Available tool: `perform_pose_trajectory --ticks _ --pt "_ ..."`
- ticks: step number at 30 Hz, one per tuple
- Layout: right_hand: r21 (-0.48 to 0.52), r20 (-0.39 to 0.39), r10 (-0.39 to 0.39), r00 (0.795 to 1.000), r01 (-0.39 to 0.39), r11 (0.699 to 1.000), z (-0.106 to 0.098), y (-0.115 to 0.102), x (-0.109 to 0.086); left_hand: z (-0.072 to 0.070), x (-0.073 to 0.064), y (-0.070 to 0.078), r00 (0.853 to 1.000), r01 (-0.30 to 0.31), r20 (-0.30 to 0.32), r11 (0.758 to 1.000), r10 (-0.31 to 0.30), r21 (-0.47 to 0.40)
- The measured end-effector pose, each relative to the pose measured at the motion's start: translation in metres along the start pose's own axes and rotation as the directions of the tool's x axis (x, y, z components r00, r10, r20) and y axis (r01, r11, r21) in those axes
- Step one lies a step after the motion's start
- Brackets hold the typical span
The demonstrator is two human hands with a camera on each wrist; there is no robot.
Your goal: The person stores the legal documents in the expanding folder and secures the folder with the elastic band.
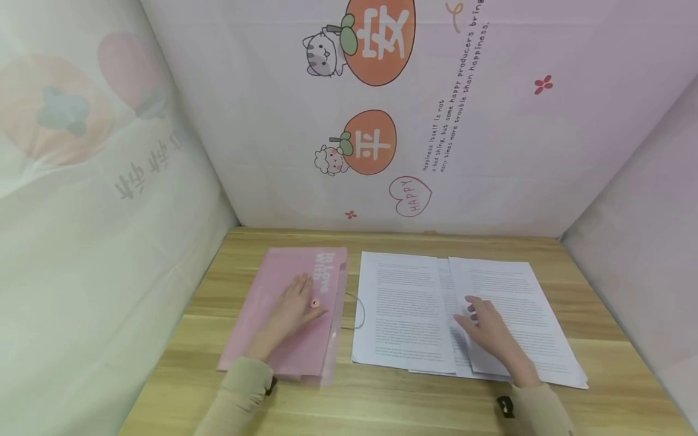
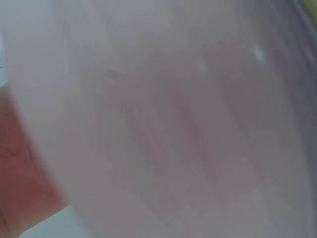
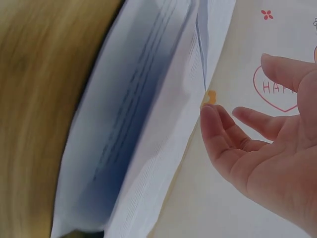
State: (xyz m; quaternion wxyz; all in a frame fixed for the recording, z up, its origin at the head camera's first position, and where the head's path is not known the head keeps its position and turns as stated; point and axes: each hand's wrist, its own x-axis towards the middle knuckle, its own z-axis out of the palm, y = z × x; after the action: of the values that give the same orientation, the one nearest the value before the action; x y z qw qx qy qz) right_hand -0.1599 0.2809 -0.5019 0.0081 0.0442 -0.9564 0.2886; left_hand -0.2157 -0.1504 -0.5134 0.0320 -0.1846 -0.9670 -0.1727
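A pink document folder (image 1: 256, 309) with white lettering, a round button and a loop of thin cord lies on the left of the table. My left hand (image 1: 291, 309) rests on it, fingers extended and thumb out to the side. In the left wrist view the pink surface (image 2: 163, 124) is too blurred for detail. Printed sheets (image 1: 403, 315) lie on the right, with another overlapping stack (image 1: 529, 321) on top of them. Over that stack is my right hand (image 1: 491, 327), its fingers loosely bent and nothing held. The right wrist view shows its thumb and fingers apart.
The wooden table (image 1: 382, 399) meets a printed cloth wall (image 1: 485, 200) at its back edge. More cloth walls stand at the left (image 1: 180, 242) and right (image 1: 643, 254). The folder's cord (image 1: 362, 312) reaches close to the sheets' left edge.
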Motion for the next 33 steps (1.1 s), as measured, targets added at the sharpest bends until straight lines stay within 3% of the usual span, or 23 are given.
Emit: perform_pose_trajectory --ticks 5,17,33 --pt "0.027 0.05 0.053 0.997 -0.055 0.998 0.003 -0.005 0.005 0.004 -0.001 0.002 0.999 -0.032 -0.012 0.999 0.032 0.002" --pt "0.04 0.121 0.137 0.983 -0.142 0.989 0.01 -0.017 0.011 0.01 -0.004 0.011 0.998 -0.034 0.057 0.999 0.033 0.016" --pt "0.017 0.151 0.179 0.972 -0.183 0.983 0.02 -0.022 0.021 0.015 -0.011 0.016 0.996 -0.05 0.07 0.999 0.049 0.019"
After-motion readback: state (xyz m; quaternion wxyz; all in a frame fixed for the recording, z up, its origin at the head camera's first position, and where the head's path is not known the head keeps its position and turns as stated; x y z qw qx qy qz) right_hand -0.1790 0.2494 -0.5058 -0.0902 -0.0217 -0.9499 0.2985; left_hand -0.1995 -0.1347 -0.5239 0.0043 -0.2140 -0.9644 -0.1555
